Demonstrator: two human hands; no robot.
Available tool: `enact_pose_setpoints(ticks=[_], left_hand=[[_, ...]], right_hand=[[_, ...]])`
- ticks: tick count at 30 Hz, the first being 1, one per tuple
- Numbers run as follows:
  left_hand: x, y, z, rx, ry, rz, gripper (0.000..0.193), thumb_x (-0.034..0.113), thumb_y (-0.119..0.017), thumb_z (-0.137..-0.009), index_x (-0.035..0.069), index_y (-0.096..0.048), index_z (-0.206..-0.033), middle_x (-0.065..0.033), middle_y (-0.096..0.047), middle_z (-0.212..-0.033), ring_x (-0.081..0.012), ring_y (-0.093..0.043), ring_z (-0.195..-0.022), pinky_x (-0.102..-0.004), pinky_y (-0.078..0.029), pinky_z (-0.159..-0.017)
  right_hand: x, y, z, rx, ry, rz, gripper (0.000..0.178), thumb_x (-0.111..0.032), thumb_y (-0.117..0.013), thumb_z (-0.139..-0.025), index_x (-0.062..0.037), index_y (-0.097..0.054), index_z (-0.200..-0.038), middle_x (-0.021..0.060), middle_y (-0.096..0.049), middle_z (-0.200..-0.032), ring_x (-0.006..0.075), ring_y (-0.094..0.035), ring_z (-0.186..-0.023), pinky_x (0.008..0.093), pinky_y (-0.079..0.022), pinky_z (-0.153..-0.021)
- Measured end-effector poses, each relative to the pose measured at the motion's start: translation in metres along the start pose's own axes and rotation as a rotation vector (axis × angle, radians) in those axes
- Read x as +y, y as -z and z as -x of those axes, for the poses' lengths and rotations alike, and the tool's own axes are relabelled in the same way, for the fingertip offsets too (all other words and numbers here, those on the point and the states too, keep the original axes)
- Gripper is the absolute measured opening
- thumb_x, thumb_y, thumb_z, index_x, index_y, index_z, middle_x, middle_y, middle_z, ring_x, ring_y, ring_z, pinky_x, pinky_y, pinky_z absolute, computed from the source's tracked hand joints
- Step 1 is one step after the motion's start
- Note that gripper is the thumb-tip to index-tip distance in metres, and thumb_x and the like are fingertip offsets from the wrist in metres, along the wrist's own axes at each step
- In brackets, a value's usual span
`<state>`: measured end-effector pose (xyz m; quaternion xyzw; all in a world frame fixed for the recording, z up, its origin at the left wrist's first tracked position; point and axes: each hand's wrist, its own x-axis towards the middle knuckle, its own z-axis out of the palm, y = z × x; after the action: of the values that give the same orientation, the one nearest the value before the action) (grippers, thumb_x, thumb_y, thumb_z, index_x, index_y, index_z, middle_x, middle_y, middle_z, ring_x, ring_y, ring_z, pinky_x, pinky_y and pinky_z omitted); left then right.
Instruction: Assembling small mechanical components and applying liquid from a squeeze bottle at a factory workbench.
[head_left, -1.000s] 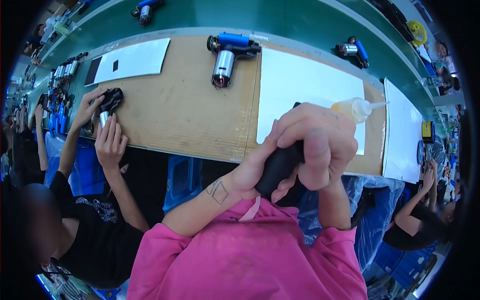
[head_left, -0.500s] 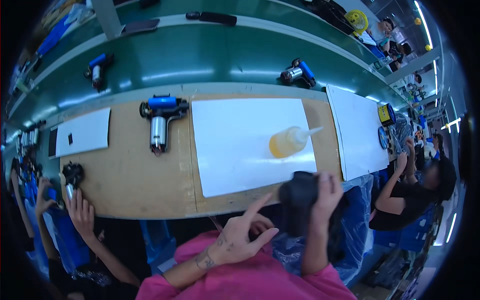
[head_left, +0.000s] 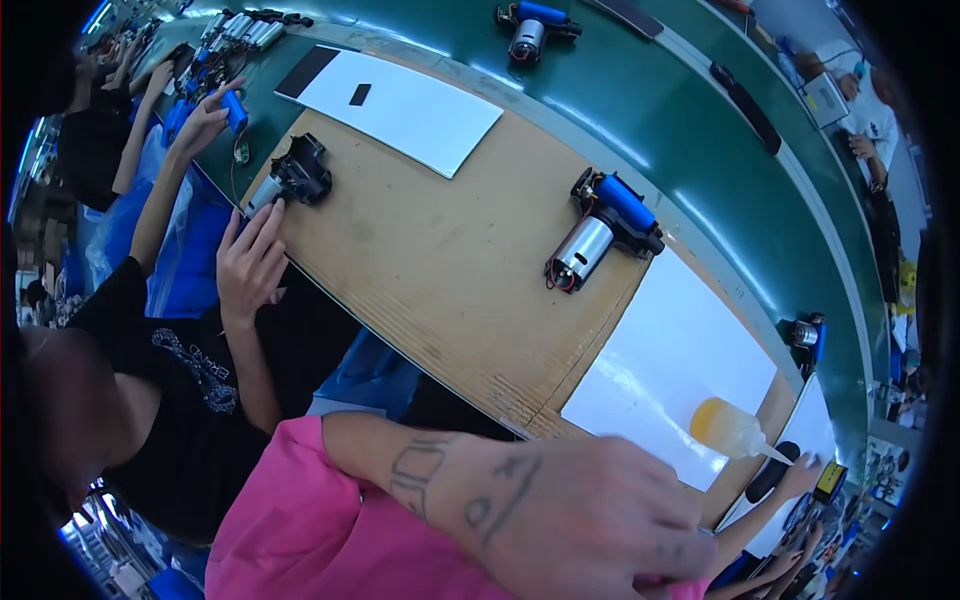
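Observation:
My left hand (head_left: 600,515), back up and tattooed at the wrist, crosses the lower middle, near the white sheet (head_left: 660,350); its fingers are largely hidden. Farther right, my right hand (head_left: 798,480) grips a dark, rounded black plastic housing (head_left: 772,473) over the right-hand white board (head_left: 815,425). Beside it, a squeeze bottle of yellow liquid (head_left: 725,428) with a pale pointed nozzle stands on the sheet. A motor assembly (head_left: 590,245) with a silver motor and blue pack lies on the brown board, touching neither hand.
A co-worker at left touches a black-and-silver motor unit (head_left: 300,170) and holds a blue pack (head_left: 234,110). A white board (head_left: 400,105) lies behind. More assemblies (head_left: 528,38) rest on the green belt (head_left: 690,190). A yellow-black tin (head_left: 830,482) stands at right.
The view has swung left. My right hand has carried the black housing from the table's front edge to the right-hand board. My left hand now looms nearer, back up.

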<state>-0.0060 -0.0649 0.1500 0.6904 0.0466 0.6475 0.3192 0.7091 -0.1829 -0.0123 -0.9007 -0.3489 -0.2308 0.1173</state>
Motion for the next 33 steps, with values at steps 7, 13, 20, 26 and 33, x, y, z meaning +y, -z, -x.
enact_pose_setpoints(ticks=[7,13,20,26,33], left_hand=[[-0.105,0.105,-0.029,0.176,0.589,-0.398,0.031,0.018,-0.072,-0.093,0.001,-0.062,-0.118,-0.0137,-0.069,-0.101,-0.0227,-0.068,-0.092,-0.0378,-0.056,-0.081],[-0.296,0.172,-0.036,-0.105,0.989,-1.326,0.071,0.044,-0.074,-0.087,0.015,-0.046,-0.146,-0.0273,-0.057,-0.134,-0.0429,-0.056,-0.124,-0.0544,-0.046,-0.104],[-0.338,0.171,-0.042,0.004,0.982,-1.242,0.061,0.032,-0.068,-0.089,0.028,-0.051,-0.147,-0.0264,-0.057,-0.132,-0.0463,-0.055,-0.124,-0.0522,-0.046,-0.107],[-0.207,0.073,-0.030,-0.067,0.723,-0.829,0.047,0.016,-0.066,-0.087,0.024,-0.065,-0.133,-0.0248,-0.059,-0.120,-0.0443,-0.063,-0.107,-0.0495,-0.054,-0.096],[-0.094,-0.026,0.062,-0.326,0.527,-0.722,0.044,0.014,-0.063,-0.083,0.011,-0.064,-0.127,-0.0318,-0.052,-0.127,-0.0411,-0.055,-0.110,-0.0501,-0.042,-0.095]], right_hand=[[-0.223,0.021,-0.051,-0.299,0.329,-0.455,0.087,-0.038,-0.078,-0.092,-0.0011,-0.037,-0.159,0.0268,-0.056,-0.146,0.0364,-0.057,-0.134,0.0411,-0.044,-0.111],[-0.249,0.003,-0.059,-0.559,0.357,-0.435,0.119,-0.036,-0.092,-0.067,0.0046,-0.030,-0.160,0.0261,-0.056,-0.142,0.0336,-0.061,-0.125,0.0399,-0.046,-0.108],[-0.213,-0.033,-0.079,-0.375,0.257,-0.454,0.090,-0.022,-0.079,-0.073,-0.0049,-0.044,-0.154,0.0269,-0.061,-0.134,0.0355,-0.063,-0.120,0.0423,-0.048,-0.104],[-0.162,-0.062,-0.113,-0.124,0.390,-0.311,0.090,-0.017,-0.083,-0.072,0.0025,-0.046,-0.152,0.0291,-0.063,-0.135,0.0397,-0.063,-0.123,0.0432,-0.047,-0.107],[-0.119,-0.060,-0.167,-0.278,0.418,-0.414,0.087,-0.011,-0.079,-0.081,-0.0044,-0.040,-0.159,0.0223,-0.067,-0.133,0.0282,-0.068,-0.115,0.0397,-0.050,-0.103]])
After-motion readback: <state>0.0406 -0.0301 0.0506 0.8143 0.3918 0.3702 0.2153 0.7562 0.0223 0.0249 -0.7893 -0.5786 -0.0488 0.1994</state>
